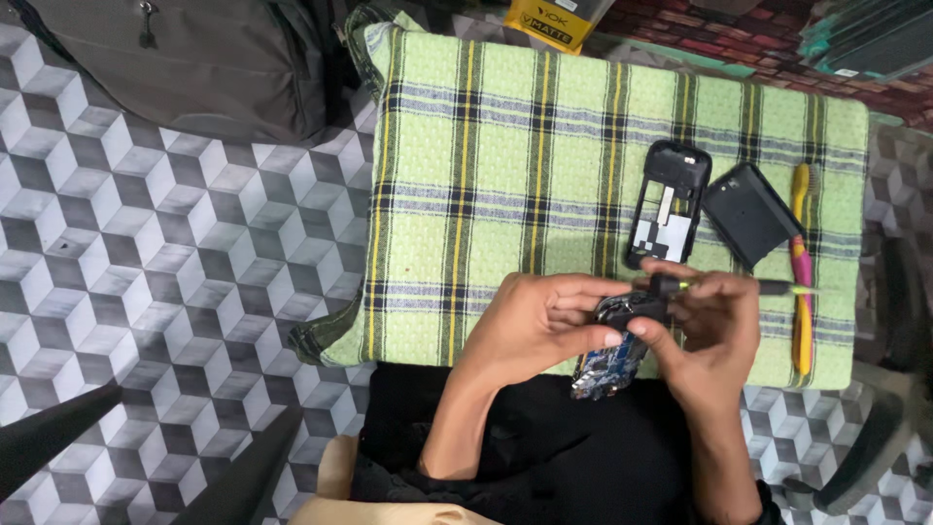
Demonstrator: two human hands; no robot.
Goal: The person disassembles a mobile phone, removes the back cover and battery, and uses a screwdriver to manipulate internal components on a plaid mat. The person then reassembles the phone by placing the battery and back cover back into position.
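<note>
Circuit board (610, 362) is pinched in left hand (539, 326) above the lap, at the green plaid cloth (486, 175) edge. Screwdriver (739, 287) is gripped by right hand (709, 335). Risk: tip slipping, board scratched or dropped; screws could be lost in the cloth.

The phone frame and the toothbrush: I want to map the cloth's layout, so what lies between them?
In the head view, a black back cover lies on the checked cloth between the black phone frame and the yellow-pink toothbrush.
</note>
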